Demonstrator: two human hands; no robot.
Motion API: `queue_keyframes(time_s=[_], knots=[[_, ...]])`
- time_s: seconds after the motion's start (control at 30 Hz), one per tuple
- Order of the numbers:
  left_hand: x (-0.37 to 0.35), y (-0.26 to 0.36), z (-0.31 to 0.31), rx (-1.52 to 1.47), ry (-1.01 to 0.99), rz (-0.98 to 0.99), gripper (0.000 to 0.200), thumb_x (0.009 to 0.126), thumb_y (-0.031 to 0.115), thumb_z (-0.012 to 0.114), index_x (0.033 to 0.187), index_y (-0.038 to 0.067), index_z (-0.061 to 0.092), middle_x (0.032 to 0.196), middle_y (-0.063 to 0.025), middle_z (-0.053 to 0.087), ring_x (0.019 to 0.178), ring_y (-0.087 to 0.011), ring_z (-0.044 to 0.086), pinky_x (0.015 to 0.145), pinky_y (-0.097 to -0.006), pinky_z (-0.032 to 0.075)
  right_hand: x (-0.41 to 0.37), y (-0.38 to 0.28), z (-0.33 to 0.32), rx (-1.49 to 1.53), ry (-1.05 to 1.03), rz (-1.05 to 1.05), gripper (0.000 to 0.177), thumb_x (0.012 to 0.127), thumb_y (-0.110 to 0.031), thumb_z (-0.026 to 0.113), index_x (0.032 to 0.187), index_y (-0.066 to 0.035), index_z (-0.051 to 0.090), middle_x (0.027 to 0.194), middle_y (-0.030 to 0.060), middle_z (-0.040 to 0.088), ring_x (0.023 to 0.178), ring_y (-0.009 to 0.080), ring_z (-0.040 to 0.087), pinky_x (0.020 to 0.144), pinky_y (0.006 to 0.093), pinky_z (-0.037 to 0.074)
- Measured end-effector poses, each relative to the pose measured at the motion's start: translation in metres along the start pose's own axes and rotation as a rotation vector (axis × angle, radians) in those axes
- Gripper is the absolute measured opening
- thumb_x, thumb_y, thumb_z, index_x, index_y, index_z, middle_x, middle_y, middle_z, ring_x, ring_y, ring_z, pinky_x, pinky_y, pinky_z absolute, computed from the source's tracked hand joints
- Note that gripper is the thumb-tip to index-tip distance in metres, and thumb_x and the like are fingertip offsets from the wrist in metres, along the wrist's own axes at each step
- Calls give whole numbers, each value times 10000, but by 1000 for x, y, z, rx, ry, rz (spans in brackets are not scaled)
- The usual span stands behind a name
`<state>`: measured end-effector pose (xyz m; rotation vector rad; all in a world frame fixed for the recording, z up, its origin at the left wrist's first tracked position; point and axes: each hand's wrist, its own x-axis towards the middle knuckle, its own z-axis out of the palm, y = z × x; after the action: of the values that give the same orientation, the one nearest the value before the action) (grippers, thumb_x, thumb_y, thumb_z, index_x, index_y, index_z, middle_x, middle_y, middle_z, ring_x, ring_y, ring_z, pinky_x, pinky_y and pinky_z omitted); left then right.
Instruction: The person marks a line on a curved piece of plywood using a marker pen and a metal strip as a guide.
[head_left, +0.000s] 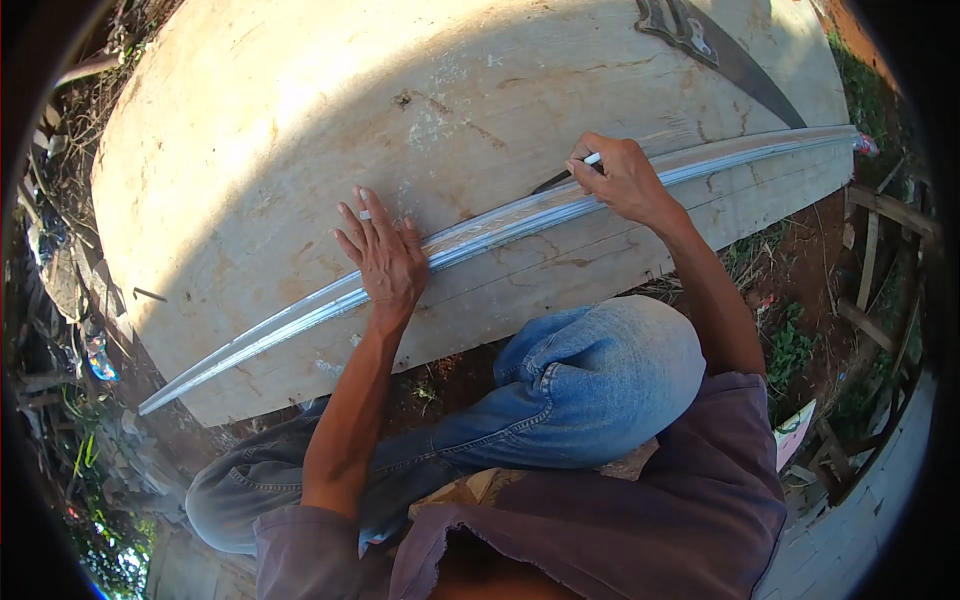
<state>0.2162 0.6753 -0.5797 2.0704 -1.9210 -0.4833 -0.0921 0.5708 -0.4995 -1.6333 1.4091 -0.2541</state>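
A long silver metal channel (510,228) lies across the wooden board (330,140), running from lower left to upper right. My left hand (388,262) presses flat over it left of the middle, fingers spread onto the wood and a ring on one finger. To the right, my right hand (622,178) is closed around a slim pen (593,159) whose white end shows between the fingers. That hand rests at the channel's far edge. A dark narrow shape extends from under the fingers on the board.
A hand saw (735,60) lies at the board's upper right, its blade tip close to the channel. My bent knee (640,370) in jeans is close to the near edge. Wooden slats (870,240) stand on the right; debris and plants line the left.
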Motion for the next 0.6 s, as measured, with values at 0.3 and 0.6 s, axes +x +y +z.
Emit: queue_keyframes(time_s=[0.3,0.6], knots=[[4,14,-7,24,-20,-37,677,953,215,457,1490,-33,129,1524,-253,224,1427,-453,106,1119,-601,50,-22,82,-129,-34,82,258,222,896,-214,605,856,4,595,651,79,615,556,140,564,513,305,458],[3,19,-7,60,-10,-68,669,945,176,454,1503,-2,130,1541,-226,207,1442,-412,105,1137,-562,33,-32,171,-250,-136,133,379,234,892,-226,612,864,6,605,665,78,626,550,136,575,506,299,448]])
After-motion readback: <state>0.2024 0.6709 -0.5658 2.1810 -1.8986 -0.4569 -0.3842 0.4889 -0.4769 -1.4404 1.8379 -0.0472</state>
